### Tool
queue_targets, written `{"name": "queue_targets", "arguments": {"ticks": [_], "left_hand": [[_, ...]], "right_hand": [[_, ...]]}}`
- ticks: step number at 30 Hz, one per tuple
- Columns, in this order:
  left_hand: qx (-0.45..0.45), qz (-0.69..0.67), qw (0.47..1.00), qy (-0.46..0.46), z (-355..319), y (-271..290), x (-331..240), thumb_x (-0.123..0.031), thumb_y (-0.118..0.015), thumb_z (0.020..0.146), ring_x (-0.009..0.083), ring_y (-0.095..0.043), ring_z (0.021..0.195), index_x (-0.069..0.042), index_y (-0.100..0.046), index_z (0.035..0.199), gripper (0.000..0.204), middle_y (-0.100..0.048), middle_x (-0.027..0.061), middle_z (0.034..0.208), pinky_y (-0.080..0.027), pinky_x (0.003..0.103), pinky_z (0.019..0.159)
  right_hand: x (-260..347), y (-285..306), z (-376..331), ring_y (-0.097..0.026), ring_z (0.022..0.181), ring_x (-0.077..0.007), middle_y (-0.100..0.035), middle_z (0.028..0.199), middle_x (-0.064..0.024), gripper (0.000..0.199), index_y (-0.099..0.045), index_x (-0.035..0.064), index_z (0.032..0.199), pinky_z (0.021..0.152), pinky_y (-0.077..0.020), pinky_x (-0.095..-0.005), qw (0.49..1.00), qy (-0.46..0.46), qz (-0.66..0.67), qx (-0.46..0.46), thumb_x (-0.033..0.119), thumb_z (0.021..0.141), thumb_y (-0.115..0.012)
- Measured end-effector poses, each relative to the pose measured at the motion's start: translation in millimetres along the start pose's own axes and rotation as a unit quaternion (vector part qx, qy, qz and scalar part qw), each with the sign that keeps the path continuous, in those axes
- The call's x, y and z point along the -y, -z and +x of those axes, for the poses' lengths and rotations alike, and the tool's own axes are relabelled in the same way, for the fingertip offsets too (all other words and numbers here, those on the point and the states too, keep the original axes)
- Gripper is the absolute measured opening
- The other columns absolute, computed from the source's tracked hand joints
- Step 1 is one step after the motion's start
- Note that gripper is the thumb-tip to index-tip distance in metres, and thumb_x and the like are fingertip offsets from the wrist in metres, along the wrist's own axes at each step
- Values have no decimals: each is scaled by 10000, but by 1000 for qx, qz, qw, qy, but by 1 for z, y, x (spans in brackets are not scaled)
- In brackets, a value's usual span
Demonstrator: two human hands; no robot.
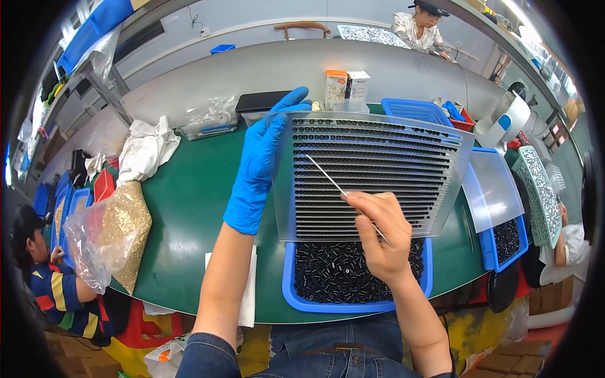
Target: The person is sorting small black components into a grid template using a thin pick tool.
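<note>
My left hand (258,160), in a blue glove, grips the upper left edge of a translucent plate (285,211), which is tilted up. Rows of small black cylindrical parts (372,170) line the plate. Between the fingers of my bare right hand (386,236) is a thin metal rod (326,174), its tip over the rows near the plate's left side. Below the plate's lower edge lies a blue tray (288,283), filled with loose black parts (340,274). The plate hides the tray's far end.
Right of the plate stands another blue tray (522,246), partly covered by a translucent sheet (495,195). A blue basket (413,112), small boxes (336,88) and a black-lidded container (261,102) line the back. A bag of golden parts (129,227) sits left. Co-workers sit around.
</note>
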State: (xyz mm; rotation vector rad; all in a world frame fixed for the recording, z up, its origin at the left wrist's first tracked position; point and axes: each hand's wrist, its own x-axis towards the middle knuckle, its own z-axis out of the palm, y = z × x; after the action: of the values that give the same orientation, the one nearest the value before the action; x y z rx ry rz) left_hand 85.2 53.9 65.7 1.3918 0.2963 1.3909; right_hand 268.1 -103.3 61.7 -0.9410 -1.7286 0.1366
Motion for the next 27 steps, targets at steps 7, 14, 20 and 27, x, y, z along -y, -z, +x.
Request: {"name": "queue_targets", "arguments": {"ticks": [7, 14, 20, 27], "left_hand": [[7, 20, 1000, -5, 0, 0, 0, -288, -529, 986, 185, -500, 1259, 0, -604, 1257, 402, -528, 107, 1392, -339, 331, 1106], [7, 31, 999, 0, 1, 4, 0, -288, -530, 987, 169, -521, 1236, -11, -573, 1300, 421, -551, 93, 1369, -331, 319, 1109], [14, 34, 999, -9, 3, 2, 1, -281, -528, 988, 164, -520, 1237, -11, -577, 1296, 413, -551, 92, 1370, -330, 318, 1109], [5, 32, 999, -4, 0, 2, 0, -278, -533, 986, 161, -520, 1235, -5, -561, 1311, 425, -554, 87, 1366, -335, 313, 1104]], "right_hand": [[-1, -14, 11, -623, 882, -263, -694, 1046, -120, 217, -669, 0, 1081, 786, -485, -336, 1000, 14, 4, 3, 16, 868, -631], [-9, 0, 2, -618, 913, -236, -702, 1045, -114, 202, -681, -1, 1081, 810, -481, -326, 997, -70, 32, -23, 24, 897, -600], [-7, 9, 1, -621, 911, -229, -706, 1042, -114, 196, -683, -8, 1073, 801, -477, -324, 995, -88, 36, -25, 37, 907, -591], [-4, -8, 8, -627, 903, -255, -699, 1050, -122, 214, -671, -3, 1082, 789, -480, -331, 1000, -23, 14, 11, 8, 876, -616]]}}
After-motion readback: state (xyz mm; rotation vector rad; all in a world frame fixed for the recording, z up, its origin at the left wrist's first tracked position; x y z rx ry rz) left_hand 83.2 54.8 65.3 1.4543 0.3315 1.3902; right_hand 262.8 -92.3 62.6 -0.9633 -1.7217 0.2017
